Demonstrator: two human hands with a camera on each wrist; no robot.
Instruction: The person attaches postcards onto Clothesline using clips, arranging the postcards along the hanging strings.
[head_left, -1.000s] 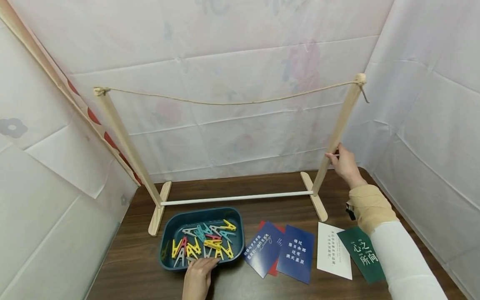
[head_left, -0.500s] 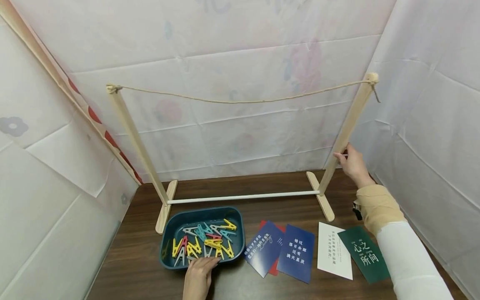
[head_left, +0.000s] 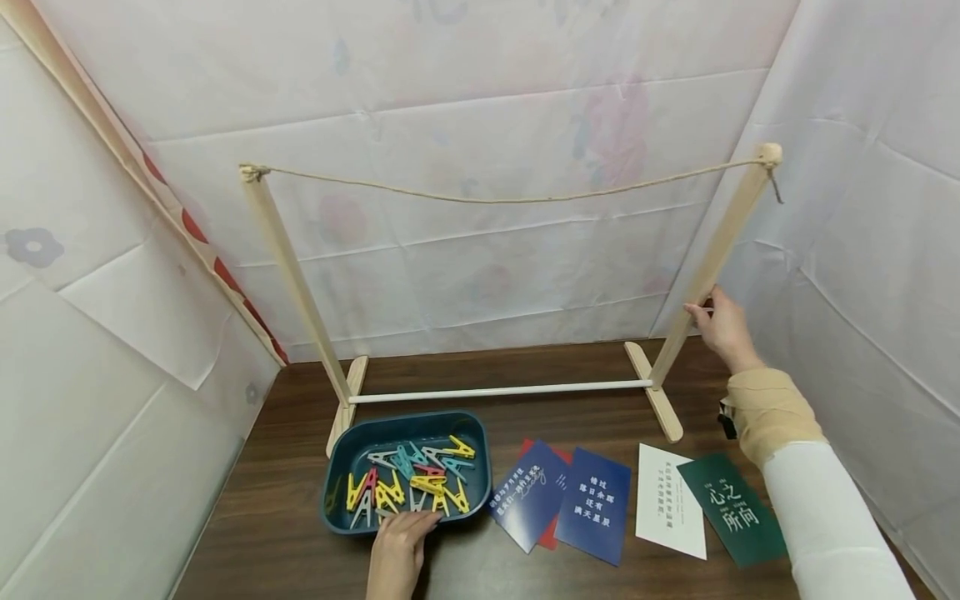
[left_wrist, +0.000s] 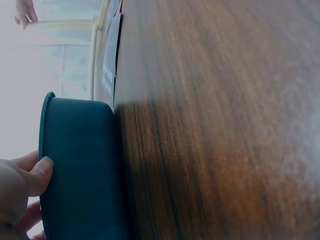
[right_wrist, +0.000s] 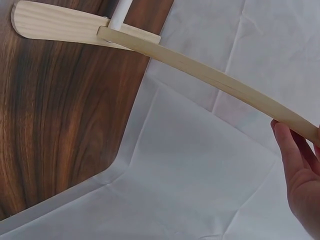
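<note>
1. Head view, lower left of centre: the left hand point(head_left: 397, 546) rests on the near rim of the blue tray point(head_left: 333, 467), its fingers laid over the edge and pressing on it rather than wrapped round any one thing. The left wrist view shows the thumb against the tray's outer wall point(left_wrist: 80, 170).
2. Inside the tray lies a heap of coloured clothespins point(head_left: 408, 487), just beyond the left fingertips and toward the middle of the frame.
3. Behind the tray stands the wooden rack point(head_left: 296, 275). Its long axis runs left to right across the frame, with a white rod point(head_left: 498, 390) low down and a string point(head_left: 510, 198) sagging between the tops of the two posts.
4. Lower centre to lower right, several cards point(head_left: 592, 504) lie flat on the surface point(head_left: 262, 533), between the tray and the right forearm.
5. Right of the frame: the right hand point(head_left: 723, 325) grips the rack's right post point(head_left: 720, 250) about halfway up, fingers curled on it. The post leans up and to the right from its foot point(head_left: 654, 404). The right hand is the nearer one to the rack, the left to the tray.
</note>
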